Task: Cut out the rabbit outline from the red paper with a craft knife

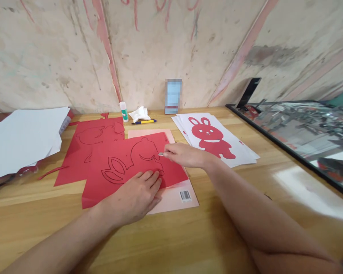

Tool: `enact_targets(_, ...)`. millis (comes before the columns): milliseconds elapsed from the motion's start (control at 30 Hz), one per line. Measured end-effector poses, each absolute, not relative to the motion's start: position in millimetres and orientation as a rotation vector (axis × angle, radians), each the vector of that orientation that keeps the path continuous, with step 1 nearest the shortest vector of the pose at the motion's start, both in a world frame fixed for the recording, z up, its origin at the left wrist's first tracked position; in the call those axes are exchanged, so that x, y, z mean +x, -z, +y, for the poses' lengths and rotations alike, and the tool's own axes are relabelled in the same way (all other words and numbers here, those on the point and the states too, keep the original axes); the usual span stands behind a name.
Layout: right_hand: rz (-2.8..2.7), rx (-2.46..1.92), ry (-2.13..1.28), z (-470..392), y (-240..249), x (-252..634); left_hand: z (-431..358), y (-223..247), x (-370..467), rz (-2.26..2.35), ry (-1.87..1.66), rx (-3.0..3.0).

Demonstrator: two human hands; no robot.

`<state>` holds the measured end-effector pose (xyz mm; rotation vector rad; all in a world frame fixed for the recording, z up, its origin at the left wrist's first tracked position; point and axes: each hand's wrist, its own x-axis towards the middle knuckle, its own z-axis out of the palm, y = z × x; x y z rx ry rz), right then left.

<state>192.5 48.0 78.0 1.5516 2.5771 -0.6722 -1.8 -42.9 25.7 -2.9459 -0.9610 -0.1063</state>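
Note:
A red sheet of paper (103, 190) with a black-outlined rabbit shape lies at an angle on a pale pink booklet (174, 199) with a barcode. My left hand (141, 194) rests with its fingers stretched out over the sheet's near part, holding it down beside the outline. My right hand (185, 154) is closed around a craft knife (160, 154); only its short metal blade shows, and the handle is hidden in my fingers. The blade points left, at the right side of the outline. I cannot tell whether it touches the paper.
Behind lie another red sheet (71, 152), a glue stick (124, 112), crumpled tissue (140, 113) and a pen (144, 121). A phone (173, 97) leans on the wall. White sheets with a red rabbit (211, 137) lie right; white paper (23, 140) is left. A black-framed glass panel (303, 152) borders the right.

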Motion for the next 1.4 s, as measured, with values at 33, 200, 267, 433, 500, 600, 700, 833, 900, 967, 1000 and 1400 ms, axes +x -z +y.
enact_targets(33,2.592,1.524,0.651,45,-78,187,-43,-25,-2,-0.970,0.106,-2.938)
enact_targets(200,2.645,1.542,0.434,34,-70,174,-47,-22,-3,-0.977,0.104,-2.887)
enact_targets(267,2.687,1.515,0.296,26,-64,176,-48,-21,-2,-0.959,0.105,-2.870)
enact_targets(433,2.764,1.593,0.105,2,-50,183,-51,-22,0,-0.907,0.123,-2.840)
enact_targets(500,2.771,1.615,0.075,-4,-46,183,-51,-23,0,-0.906,0.133,-2.838)
enact_targets(600,2.764,1.589,0.017,-6,-42,181,-51,-23,0,-0.895,0.117,-2.842)
enact_targets(700,2.749,1.563,-0.033,-5,-39,180,-51,-24,0,-0.899,0.100,-2.844)
enact_targets(833,2.737,1.551,-0.050,-3,-35,180,-51,-22,1,-0.919,0.108,-2.849)
enact_targets(900,2.728,1.555,-0.041,-3,-34,181,-51,-22,1,-0.932,0.107,-2.861)
enact_targets(967,2.729,1.556,-0.036,-3,-34,181,-51,-22,1,-0.946,0.107,-2.863)
enact_targets(1000,2.732,1.556,-0.034,-3,-35,180,-51,-23,1,-0.949,0.104,-2.862)
enact_targets(1400,2.759,1.562,-0.059,-4,-33,180,-51,-25,1,-0.952,0.112,-2.885)
